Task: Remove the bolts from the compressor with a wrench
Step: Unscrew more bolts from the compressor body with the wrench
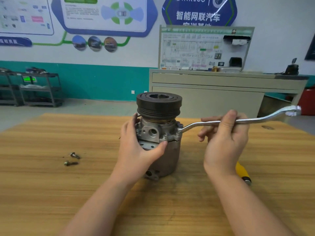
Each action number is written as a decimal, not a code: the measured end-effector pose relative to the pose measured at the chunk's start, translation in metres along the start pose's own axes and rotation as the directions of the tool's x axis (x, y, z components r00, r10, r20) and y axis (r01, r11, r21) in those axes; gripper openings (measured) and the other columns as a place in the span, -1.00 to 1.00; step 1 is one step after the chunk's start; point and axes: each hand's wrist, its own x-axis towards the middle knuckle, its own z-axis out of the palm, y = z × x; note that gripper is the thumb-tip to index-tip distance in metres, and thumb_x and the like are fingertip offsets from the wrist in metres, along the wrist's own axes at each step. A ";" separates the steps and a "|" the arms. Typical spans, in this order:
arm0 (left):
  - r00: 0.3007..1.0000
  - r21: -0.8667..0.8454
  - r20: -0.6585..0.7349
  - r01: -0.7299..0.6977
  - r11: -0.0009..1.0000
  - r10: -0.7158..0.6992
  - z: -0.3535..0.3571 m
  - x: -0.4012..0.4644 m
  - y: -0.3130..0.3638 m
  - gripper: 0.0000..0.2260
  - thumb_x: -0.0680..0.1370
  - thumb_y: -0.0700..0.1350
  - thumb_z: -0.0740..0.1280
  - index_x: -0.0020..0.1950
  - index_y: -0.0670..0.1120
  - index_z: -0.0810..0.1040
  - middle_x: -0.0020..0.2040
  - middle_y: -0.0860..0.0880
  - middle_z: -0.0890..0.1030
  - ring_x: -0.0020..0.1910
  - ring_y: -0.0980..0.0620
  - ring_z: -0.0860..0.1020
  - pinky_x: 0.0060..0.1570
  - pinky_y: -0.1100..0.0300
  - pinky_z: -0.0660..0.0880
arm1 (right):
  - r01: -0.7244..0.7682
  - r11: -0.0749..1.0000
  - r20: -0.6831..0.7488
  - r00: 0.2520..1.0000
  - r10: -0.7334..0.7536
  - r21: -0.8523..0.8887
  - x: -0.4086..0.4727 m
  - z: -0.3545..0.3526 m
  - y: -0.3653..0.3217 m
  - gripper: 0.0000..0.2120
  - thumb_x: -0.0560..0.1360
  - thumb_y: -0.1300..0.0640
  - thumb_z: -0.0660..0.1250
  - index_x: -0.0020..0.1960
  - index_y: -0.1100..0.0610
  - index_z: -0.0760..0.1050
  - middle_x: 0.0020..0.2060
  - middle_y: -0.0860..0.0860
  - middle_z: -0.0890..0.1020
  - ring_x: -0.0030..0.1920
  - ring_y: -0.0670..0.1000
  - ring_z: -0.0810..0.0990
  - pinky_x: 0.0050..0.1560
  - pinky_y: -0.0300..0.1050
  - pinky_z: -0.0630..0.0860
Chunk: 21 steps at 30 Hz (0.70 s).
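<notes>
Posters and a wiring board fill the wall behind a wooden table (51, 193) in what looks like a training workshop, with a grey cabinet (213, 92) beyond it. On the table, near its middle, the compressor (160, 133) stands upright on its end with the black pulley (159, 104) uppermost, which puts the flange bolts around its waist within reach from the side.

The left hand (136, 147) wraps the near side of the body, thumb pressed across the front below the port block and fingers curling round the far left edge. That hold looks meant to keep the casing from turning when the wrench is pulled.

The wrench (252, 120) runs out to the right, its near ring end set on a bolt at the right-hand edge of the flange and its far end free in the air. The right hand (225, 138) holds the shaft about midway, thumb on top and fingers curled loosely beneath, wrist raised and forearm coming up from the lower right; it seems ready to swing the handle.

Two bolts (72, 159) lie loose on the table to the left, well apart from the compressor, so part of the job appears done. A yellow handle (242, 171) shows beneath the right wrist.
</notes>
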 end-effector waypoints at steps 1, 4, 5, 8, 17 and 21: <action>1.000 -0.006 -0.004 0.010 1.000 -0.010 0.001 -0.001 0.000 -0.22 0.30 0.15 0.49 0.41 0.22 0.15 0.20 0.39 0.27 0.24 0.44 0.30 0.12 0.61 0.23 | 0.085 0.995 0.053 0.995 -0.082 -0.046 -0.003 -0.002 -0.001 -0.81 0.64 0.01 0.05 -0.13 0.00 0.29 -0.37 -0.03 0.61 -0.56 -0.09 0.48 -0.53 -0.27 0.40; 0.999 -0.016 -0.028 0.025 1.000 -0.026 0.004 -0.005 0.003 -0.20 0.38 0.03 0.53 0.50 0.10 0.16 0.34 0.17 0.24 0.37 0.20 0.27 0.34 0.35 0.23 | 0.232 0.967 0.161 0.964 -0.214 -0.106 -0.008 -0.001 -0.002 -0.85 0.61 0.01 0.06 -0.12 -0.02 0.29 -0.33 -0.07 0.59 -0.52 -0.12 0.48 -0.46 -0.31 0.40; 0.999 -0.015 -0.041 0.024 1.000 -0.024 0.005 -0.006 0.003 -0.19 0.39 0.01 0.53 0.51 0.09 0.15 0.37 0.14 0.23 0.40 0.18 0.25 0.37 0.28 0.21 | 0.272 0.954 0.186 0.951 -0.247 -0.123 -0.009 -0.001 -0.002 -0.86 0.62 0.01 0.06 -0.11 -0.03 0.29 -0.31 -0.06 0.59 -0.51 -0.12 0.48 -0.44 -0.30 0.41; 0.997 0.014 -0.079 -0.003 1.000 0.004 0.008 -0.012 0.006 -0.16 0.39 0.04 0.52 0.53 0.10 0.08 0.40 0.14 0.17 0.45 0.15 0.17 0.40 0.25 0.14 | 0.383 0.908 0.274 0.903 -0.330 -0.169 -0.009 -0.003 -0.003 -0.85 0.65 -0.07 0.06 -0.08 -0.09 0.30 -0.28 -0.04 0.57 -0.49 -0.12 0.48 -0.42 -0.26 0.42; 0.936 0.433 -0.067 -0.284 0.855 0.344 0.034 -0.028 0.020 -0.65 0.53 0.16 0.13 0.31 0.20 0.33 0.61 -0.05 -0.13 0.56 -0.31 -0.09 0.41 -0.34 0.04 | 0.792 0.520 0.640 0.584 -0.498 -0.318 -0.031 0.006 -0.009 -0.90 0.55 0.17 0.27 -0.02 0.21 0.48 -0.27 0.14 0.58 -0.30 0.04 0.53 -0.28 -0.19 0.47; 0.986 0.758 0.081 -0.158 0.633 0.148 0.032 -0.020 0.016 -0.48 0.61 0.19 -0.19 0.54 0.19 0.19 0.60 -0.07 -0.27 0.55 -0.19 -0.33 0.52 -0.14 -0.16 | 0.805 0.491 0.633 0.576 -0.517 -0.333 -0.038 0.013 -0.006 -0.85 0.46 0.24 0.37 -0.20 0.34 0.59 -0.33 0.15 0.55 -0.39 0.05 0.52 -0.42 -0.15 0.48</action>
